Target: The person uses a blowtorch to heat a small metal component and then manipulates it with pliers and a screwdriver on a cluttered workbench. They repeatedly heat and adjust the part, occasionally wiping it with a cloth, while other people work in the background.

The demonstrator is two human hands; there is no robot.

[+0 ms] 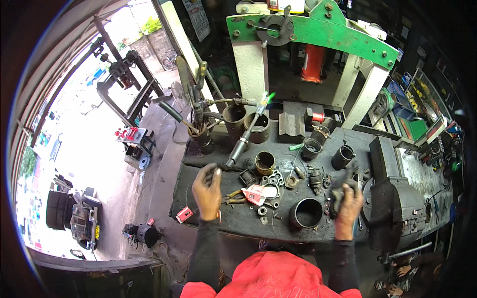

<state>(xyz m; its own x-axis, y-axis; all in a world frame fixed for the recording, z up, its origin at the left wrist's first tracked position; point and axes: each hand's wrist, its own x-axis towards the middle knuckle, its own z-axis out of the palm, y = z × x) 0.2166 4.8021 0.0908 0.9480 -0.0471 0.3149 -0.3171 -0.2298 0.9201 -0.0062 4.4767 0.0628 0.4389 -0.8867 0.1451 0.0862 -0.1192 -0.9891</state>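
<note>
My left hand (206,193) is raised at the bench's near left, fingers drawn together; a small dark thing seems to sit at the fingertips, too unclear to name. My right hand (349,208), a little blurred, grips a dark metal part (339,192) beside the bench vise (397,203). Between my hands lie a light-metal housing (274,185), a red-and-white packet (256,194), pliers with yellowish handles (233,197) and an armature-like part (316,181). An open dark metal cylinder (306,213) stands near the front edge. Behind my left hand a long-handled tool (239,149) leans against a can (257,130).
A green-and-white press frame (313,30) rises behind the workbench (198,171). Tools crowd a can (202,141) at the back left. Metal cups (343,156) stand at the back right. A small red box (184,214) lies by the left edge. Another person's hand (403,270) shows at lower right.
</note>
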